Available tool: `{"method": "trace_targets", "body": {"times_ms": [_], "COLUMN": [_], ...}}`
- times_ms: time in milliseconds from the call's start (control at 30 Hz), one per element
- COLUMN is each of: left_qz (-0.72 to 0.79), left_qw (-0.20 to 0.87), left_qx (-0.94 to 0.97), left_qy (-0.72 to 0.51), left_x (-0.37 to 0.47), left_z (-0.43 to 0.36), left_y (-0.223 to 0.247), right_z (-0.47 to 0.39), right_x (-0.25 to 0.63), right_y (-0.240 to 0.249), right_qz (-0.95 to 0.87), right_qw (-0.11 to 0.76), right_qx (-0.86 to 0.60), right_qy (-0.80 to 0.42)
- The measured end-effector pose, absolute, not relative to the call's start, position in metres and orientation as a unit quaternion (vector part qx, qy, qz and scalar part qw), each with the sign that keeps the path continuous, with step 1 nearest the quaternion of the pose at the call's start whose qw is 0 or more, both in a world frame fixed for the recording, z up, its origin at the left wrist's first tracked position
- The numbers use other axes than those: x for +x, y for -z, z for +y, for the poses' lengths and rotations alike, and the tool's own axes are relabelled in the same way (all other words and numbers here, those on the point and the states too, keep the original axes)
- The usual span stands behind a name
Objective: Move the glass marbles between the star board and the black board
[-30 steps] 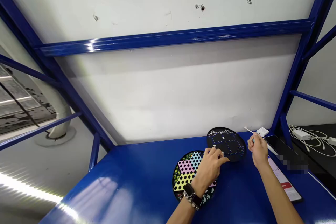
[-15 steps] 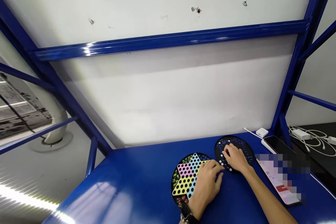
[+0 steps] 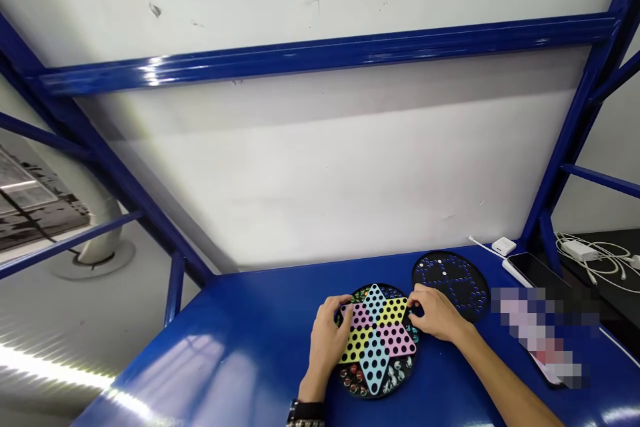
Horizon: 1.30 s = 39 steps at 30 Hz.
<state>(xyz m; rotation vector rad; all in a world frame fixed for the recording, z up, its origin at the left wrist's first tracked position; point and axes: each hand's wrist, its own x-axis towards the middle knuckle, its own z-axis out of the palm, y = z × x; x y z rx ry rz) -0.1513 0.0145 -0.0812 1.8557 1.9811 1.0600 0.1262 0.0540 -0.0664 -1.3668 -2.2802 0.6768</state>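
Fingers (image 3: pixel 340 299) part-open, L+R, touching star bd (image 3: pixel 375 355) edges.

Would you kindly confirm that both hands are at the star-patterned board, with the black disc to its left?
The side is wrong: the head view shows the black disc to the right of the star-patterned board. The left hand and right hand are indeed at the board.

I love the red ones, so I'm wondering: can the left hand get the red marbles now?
Probably yes: the left hand is at the left side of the Chinese checkers board, and the red marbles show close by, with neither hand over them.
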Motion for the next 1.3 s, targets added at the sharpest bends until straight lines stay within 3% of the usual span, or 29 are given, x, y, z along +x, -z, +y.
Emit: {"method": "trace_targets", "body": {"times_ms": [133, 333, 467, 633, 833, 1300], "left_qz": [0.671, 0.673, 0.676, 0.675, 0.671, 0.674], "left_qw": [0.108, 0.096, 0.101, 0.100, 0.107, 0.109], "left_qx": [0.644, 0.640, 0.637, 0.635, 0.634, 0.625], "left_qy": [-0.353, -0.358, -0.355, -0.362, -0.370, -0.377], "left_x": [-0.142, -0.145, -0.146, -0.146, -0.147, -0.149], "left_z": [0.012, 0.012, 0.014, 0.014, 0.014, 0.014], "left_y": [0.077, 0.078, 0.079, 0.079, 0.080, 0.084], "right_z": [0.053, 0.069, 0.078, 0.073, 0.052, 0.045], "right_x": [0.127, 0.157, 0.183, 0.174, 0.143, 0.125], "right_y": [0.068, 0.066, 0.073, 0.075, 0.067, 0.059], "right_qz": [-0.813, -0.744, -0.721, -0.730, -0.800, -0.827], "right_qw": [0.208, 0.321, 0.313, 0.334, 0.262, 0.140], "right_qx": [-0.485, -0.517, -0.565, -0.525, -0.431, -0.484], "right_qy": [-0.245, -0.275, -0.252, -0.282, -0.323, -0.249]}}
